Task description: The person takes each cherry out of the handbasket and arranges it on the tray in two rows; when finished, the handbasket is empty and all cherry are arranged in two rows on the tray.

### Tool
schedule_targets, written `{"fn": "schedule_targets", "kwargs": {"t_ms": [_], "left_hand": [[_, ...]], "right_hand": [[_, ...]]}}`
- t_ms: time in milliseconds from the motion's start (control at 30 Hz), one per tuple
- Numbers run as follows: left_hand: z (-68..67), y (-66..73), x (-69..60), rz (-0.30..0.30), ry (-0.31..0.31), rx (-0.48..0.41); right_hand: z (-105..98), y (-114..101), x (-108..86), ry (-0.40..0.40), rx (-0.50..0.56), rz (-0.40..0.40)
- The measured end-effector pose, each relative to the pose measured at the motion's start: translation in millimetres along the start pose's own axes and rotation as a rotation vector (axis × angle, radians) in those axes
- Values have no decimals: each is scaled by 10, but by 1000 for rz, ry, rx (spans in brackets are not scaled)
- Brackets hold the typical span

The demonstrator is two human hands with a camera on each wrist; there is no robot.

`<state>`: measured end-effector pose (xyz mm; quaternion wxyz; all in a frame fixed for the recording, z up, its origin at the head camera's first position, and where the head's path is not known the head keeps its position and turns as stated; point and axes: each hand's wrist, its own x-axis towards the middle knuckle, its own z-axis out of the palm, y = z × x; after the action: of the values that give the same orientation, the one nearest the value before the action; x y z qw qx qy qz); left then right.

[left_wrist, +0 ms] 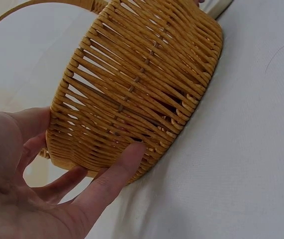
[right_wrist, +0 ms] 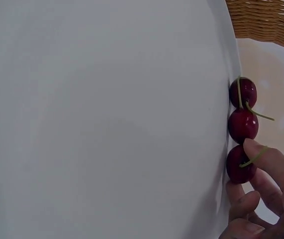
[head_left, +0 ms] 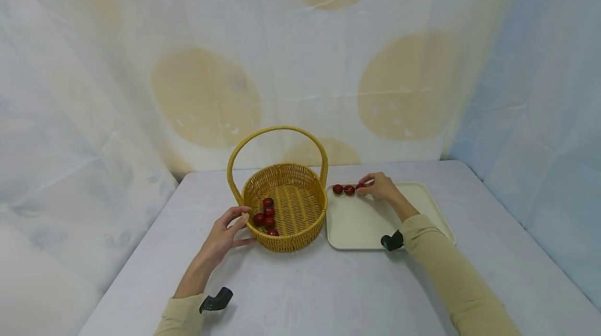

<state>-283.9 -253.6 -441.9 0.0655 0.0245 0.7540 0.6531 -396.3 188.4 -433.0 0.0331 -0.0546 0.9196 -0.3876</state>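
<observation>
A yellow-brown wicker basket [head_left: 287, 243] with a tall handle stands left of a cream tray [head_left: 361, 226]. Several dark red cherries [head_left: 269, 211] lie at the left inside the basket. My left hand [head_left: 220, 237] grips the basket's left rim, thumb at the edge and fingers along the woven wall [left_wrist: 132, 84]. Three cherries with green stems sit in a row along the tray's far edge, the middle one [right_wrist: 243, 125] touching its neighbours. My right hand [right_wrist: 271, 199] pinches the end cherry [right_wrist: 240, 167], the one farthest from the basket, between thumb and fingers.
A white cloth [head_left: 300, 294] covers the table. Pale curtains [head_left: 305, 64] with tan circles hang behind it and at the sides. Black wrist pieces show at the left sleeve [head_left: 180, 318] and the right sleeve [head_left: 451, 273]; the right one is over the tray's near edge.
</observation>
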Motion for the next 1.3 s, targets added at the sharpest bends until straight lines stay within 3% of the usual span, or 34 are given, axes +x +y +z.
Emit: {"fn": "schedule_targets", "kwargs": {"t_ms": [467,967,1300], "left_hand": [[14,10,-4,-10,3,1],[0,-7,1,-6,-4,-6],[-12,-14,17,9,-17,-4]], "right_hand": [[10,48,31,-8,27,1],[-158,-53,-35,0,-18,5],[-295,-242,-116,4,-39,-82]]}}
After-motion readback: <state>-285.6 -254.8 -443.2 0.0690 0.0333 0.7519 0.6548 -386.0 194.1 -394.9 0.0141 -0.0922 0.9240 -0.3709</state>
